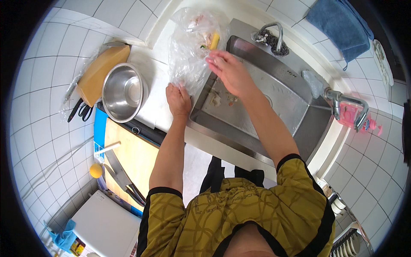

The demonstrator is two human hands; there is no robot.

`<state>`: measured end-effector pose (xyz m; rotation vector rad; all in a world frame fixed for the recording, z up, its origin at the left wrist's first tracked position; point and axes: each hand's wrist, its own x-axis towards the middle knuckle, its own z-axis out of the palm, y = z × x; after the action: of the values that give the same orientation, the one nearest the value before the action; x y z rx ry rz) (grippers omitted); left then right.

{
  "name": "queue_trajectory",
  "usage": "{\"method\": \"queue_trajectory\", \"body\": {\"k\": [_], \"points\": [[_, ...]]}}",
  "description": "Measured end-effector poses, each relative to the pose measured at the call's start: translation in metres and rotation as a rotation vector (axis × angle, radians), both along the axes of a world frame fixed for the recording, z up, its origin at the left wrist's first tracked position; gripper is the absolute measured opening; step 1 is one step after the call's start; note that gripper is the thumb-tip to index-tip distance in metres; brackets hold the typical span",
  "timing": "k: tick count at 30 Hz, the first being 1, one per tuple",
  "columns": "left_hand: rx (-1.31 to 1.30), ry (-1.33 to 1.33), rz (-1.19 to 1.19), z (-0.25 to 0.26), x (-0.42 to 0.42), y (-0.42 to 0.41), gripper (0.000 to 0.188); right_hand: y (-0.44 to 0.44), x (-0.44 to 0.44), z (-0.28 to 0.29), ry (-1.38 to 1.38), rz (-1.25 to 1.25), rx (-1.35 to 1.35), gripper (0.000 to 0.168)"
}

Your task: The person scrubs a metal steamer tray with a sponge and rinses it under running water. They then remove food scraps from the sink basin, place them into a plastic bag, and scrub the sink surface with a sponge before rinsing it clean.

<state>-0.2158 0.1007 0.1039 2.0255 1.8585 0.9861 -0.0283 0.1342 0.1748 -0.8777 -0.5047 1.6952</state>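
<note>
A clear plastic bag with food scraps and a yellow piece in it lies on the white counter, left of the steel sink. At the bag's near edge, my left hand has its fingers closed on the plastic. My right hand is over the sink's left rim, beside the bag, with fingers partly spread and nothing seen in them. Below it, wet scraps lie on the floor of the sink basin.
A steel bowl and a wooden knife block stand on the left. Knives lie on a cutting board. A faucet, a dark scrubber and a pink soap bottle are around the sink.
</note>
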Motion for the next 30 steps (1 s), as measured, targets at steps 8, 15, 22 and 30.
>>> {"method": "queue_trajectory", "body": {"k": [8, 15, 22, 30], "points": [[0.007, -0.037, -0.015, 0.001, 0.001, 0.002, 0.022, 0.055, -0.008, 0.027, -0.344, 0.110, 0.074, 0.041], [0.046, -0.042, 0.003, 0.004, 0.002, -0.002, 0.024, -0.026, 0.086, -0.027, -0.154, -0.041, -0.058, 0.031], [-0.050, 0.009, -0.004, -0.004, -0.001, -0.001, 0.025, -0.134, 0.188, -0.246, -1.694, -0.441, -0.241, 0.057], [-0.046, 0.002, 0.030, -0.011, -0.006, 0.000, 0.027, -0.092, 0.064, -0.241, -1.572, 0.004, 0.262, 0.059]]}}
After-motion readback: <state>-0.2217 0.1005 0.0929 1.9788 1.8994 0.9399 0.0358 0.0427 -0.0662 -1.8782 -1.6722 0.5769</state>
